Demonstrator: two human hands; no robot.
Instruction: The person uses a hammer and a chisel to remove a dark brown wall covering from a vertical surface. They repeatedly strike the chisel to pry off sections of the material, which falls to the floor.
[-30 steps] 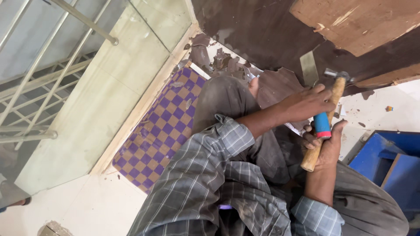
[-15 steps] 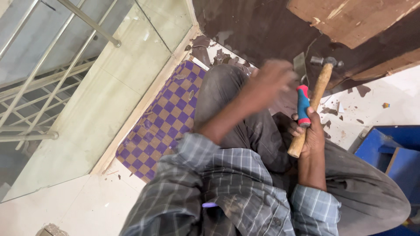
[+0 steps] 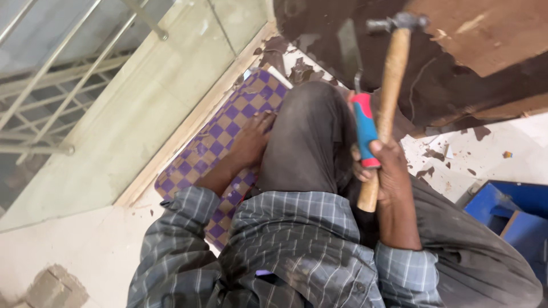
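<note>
right hand (image 3: 388, 168) gripping wooden-handled hammer (image 3: 388, 91) + red/blue-handled chisel (image 3: 363, 128) together, both upright over the lap. left hand (image 3: 251, 140) flat n open, holding nothing, on purple checkered mat (image 3: 200, 159) beside the knee

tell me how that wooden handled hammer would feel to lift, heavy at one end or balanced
Probably top-heavy: the hammer has a small metal head on a long wooden handle. It looks stiff. The right hand grips it low, alongside a red and blue tool, so the head likely pulls forward.
</note>
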